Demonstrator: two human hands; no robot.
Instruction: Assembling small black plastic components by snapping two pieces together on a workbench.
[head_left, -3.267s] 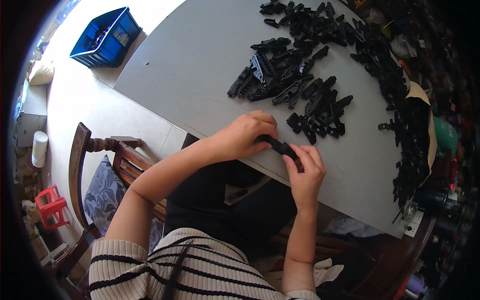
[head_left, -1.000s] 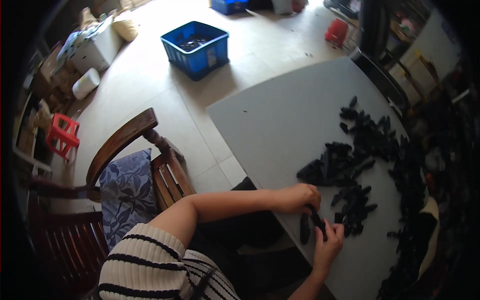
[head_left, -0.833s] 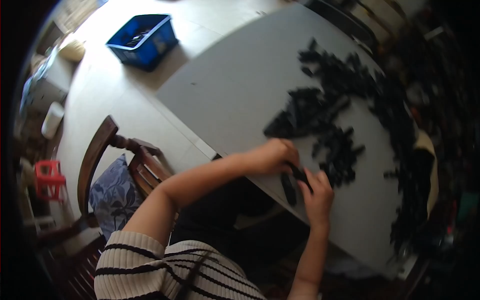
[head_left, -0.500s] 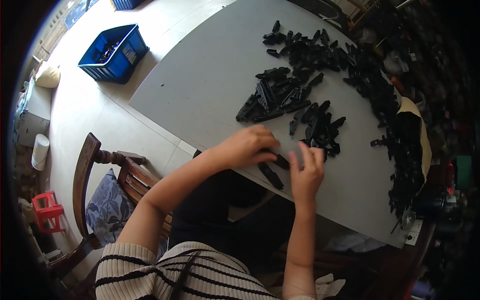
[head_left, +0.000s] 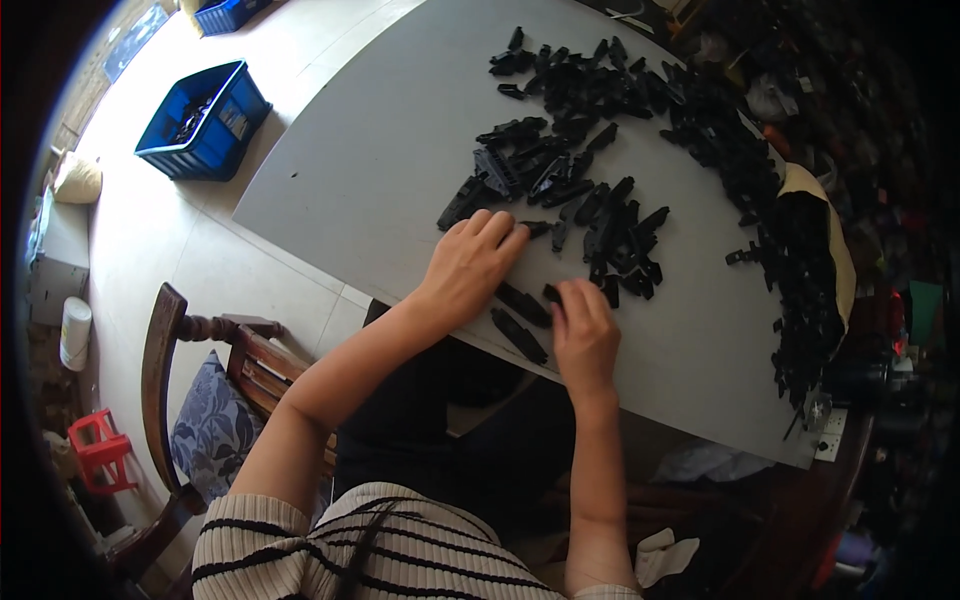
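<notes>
My left hand (head_left: 472, 264) reaches to the near side of a heap of black plastic parts (head_left: 545, 165), its fingers curled over one. That part's dark end (head_left: 536, 228) pokes out past the fingertips. Closer to the table's front edge, my right hand (head_left: 586, 338) pinches a small black plastic part (head_left: 552, 293), mostly hidden by the fingers. Between the hands lie two long, narrow black parts, an upper one (head_left: 524, 304) and a lower one (head_left: 518, 335), roughly side by side. A cluster of similar parts (head_left: 625, 235) sits just beyond my right hand.
The grey table (head_left: 350, 160) carries more black parts along its far and right sides, by an open sack (head_left: 842, 260). A blue crate (head_left: 205, 125) with dark items stands on the floor at left. A wooden chair (head_left: 165, 370) and red stool (head_left: 100, 450) are at left.
My left hand has moved away from the right hand, forward to the heap. My right hand has drawn slightly left and closed in a pinch. The whole view has shifted slightly.
</notes>
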